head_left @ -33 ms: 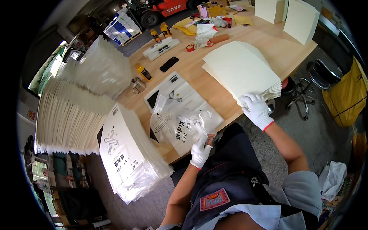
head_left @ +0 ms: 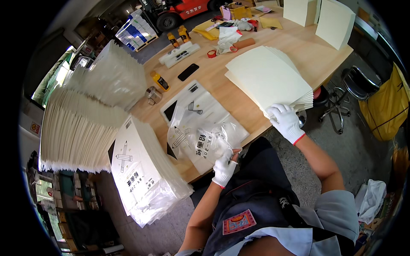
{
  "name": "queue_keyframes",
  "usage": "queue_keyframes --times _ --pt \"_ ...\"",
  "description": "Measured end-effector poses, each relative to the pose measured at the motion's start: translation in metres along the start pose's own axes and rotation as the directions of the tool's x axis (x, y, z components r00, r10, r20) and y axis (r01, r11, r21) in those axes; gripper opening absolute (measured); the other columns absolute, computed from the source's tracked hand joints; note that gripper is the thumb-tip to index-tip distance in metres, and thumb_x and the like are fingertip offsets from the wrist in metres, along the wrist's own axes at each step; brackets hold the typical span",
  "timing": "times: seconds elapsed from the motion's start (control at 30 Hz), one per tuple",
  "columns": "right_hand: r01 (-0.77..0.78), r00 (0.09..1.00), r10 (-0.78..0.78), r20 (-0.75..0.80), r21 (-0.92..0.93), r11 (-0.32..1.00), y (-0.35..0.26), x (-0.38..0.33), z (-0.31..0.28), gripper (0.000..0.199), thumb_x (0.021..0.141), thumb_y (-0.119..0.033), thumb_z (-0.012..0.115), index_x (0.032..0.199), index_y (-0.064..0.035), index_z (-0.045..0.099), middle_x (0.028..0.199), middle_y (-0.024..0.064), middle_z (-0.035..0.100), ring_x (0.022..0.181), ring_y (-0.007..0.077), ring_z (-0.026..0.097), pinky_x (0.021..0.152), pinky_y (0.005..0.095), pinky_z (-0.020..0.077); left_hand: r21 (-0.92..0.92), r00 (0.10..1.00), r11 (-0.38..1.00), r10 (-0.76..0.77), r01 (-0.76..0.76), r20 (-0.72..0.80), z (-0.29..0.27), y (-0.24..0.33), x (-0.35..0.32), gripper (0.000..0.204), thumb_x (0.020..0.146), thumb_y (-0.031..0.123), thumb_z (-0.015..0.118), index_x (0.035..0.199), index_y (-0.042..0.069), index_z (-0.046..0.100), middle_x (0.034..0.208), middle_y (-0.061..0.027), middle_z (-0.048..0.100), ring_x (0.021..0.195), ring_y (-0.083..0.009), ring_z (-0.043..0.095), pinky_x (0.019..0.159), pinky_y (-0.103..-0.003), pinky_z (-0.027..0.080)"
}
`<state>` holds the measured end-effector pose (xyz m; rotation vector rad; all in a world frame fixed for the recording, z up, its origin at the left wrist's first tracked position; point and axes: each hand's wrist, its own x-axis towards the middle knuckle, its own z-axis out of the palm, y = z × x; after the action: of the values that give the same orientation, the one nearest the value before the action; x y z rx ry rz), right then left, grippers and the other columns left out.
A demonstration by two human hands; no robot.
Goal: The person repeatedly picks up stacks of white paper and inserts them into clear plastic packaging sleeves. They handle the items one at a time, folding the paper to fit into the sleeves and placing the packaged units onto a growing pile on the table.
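Observation:
My left hand [head_left: 224, 169], in a white glove with a bare thumb or fingertip showing, is closed on the near end of a clear printed plastic bag [head_left: 181, 135]. This crumpled bag lies on a pile of flat printed bags [head_left: 205, 94] at the table's near edge. To the right, a fanned stack of cream paper [head_left: 267, 74] reaches the same edge. My right hand [head_left: 287, 122], also in a white glove, has its fingers bent over the near corner of that paper; the undersides of the fingers are hidden.
Tall stacks of bagged paper [head_left: 81, 123] stand left, with a pile of packed printed bags [head_left: 143, 166] nearer me. A phone [head_left: 188, 72], an orange bottle [head_left: 159, 80], a glass jar [head_left: 153, 95] and a tape roll [head_left: 212, 53] lie farther back. A stool [head_left: 361, 81] stands right.

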<state>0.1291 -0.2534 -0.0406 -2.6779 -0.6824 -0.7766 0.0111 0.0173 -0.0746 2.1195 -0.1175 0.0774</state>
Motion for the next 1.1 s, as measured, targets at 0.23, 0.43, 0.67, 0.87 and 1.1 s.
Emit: queue_keyframes --times 0.23,0.43,0.67,0.87,1.1 --pt "0.154 0.987 -0.152 -0.051 0.036 0.988 0.032 0.007 0.005 0.013 0.08 -0.017 0.06 0.092 -0.012 0.062 0.086 0.004 0.062 0.08 0.0251 0.06 0.069 0.0375 0.0498 -0.218 0.99 0.974 0.082 -0.055 0.117 0.013 0.003 0.032 0.023 0.092 0.008 0.056 0.113 0.002 0.06 0.079 -0.0008 0.057 0.07 -0.0085 0.054 0.064 -0.025 0.045" --pt "0.323 0.945 -0.311 -0.103 0.134 0.937 -0.032 0.014 -0.059 0.015 0.073 -0.009 0.068 0.085 -0.0096 0.059 0.084 0.0055 0.061 0.076 0.0257 0.059 0.067 0.0392 0.0454 -0.746 0.86 0.44 -0.148 0.5 0.489 0.028 0.043 0.07 0.041 0.094 0.023 0.054 0.127 -0.003 0.049 0.124 -0.0099 0.057 0.104 -0.0211 0.058 0.088 -0.035 0.049" --pt "-0.078 0.99 0.12 -0.07 0.436 0.897 -0.068 -0.036 -0.06 0.028 0.084 -0.023 0.064 0.107 -0.0059 0.063 0.109 0.0127 0.063 0.103 0.0249 0.06 0.092 0.0343 0.0444 -0.593 0.899 0.676 -0.329 0.437 0.287 -0.013 0.03 0.054 0.038 0.084 0.007 0.055 0.121 -0.002 0.053 0.106 -0.0107 0.059 0.096 -0.0179 0.057 0.083 -0.029 0.047" --pt "-0.501 0.722 0.179 0.668 0.684 -0.53 -0.01 -0.08 0.027 0.042 0.087 -0.021 0.064 0.122 0.0011 0.054 0.118 0.0074 0.058 0.112 0.019 0.052 0.098 0.0337 0.0395 0.056 0.866 0.946 -0.314 0.318 0.388 -0.045 0.033 0.047 0.061 0.082 0.02 0.055 0.136 -0.001 0.034 0.112 -0.0236 0.059 0.087 -0.0319 0.065 0.075 -0.038 0.051" --pt "-0.648 0.707 0.442 0.553 0.756 0.092 -0.088 -0.049 0.017 0.039 0.089 -0.025 0.061 0.117 0.002 0.058 0.106 0.0113 0.065 0.098 0.0192 0.06 0.085 0.0294 0.0457 0.457 0.886 0.888 -0.17 -0.052 0.432 0.01 0.105 0.012 0.086 0.076 0.035 0.061 0.145 0.003 0.02 0.142 -0.0378 0.026 0.115 -0.0443 0.051 0.096 -0.04 0.044"
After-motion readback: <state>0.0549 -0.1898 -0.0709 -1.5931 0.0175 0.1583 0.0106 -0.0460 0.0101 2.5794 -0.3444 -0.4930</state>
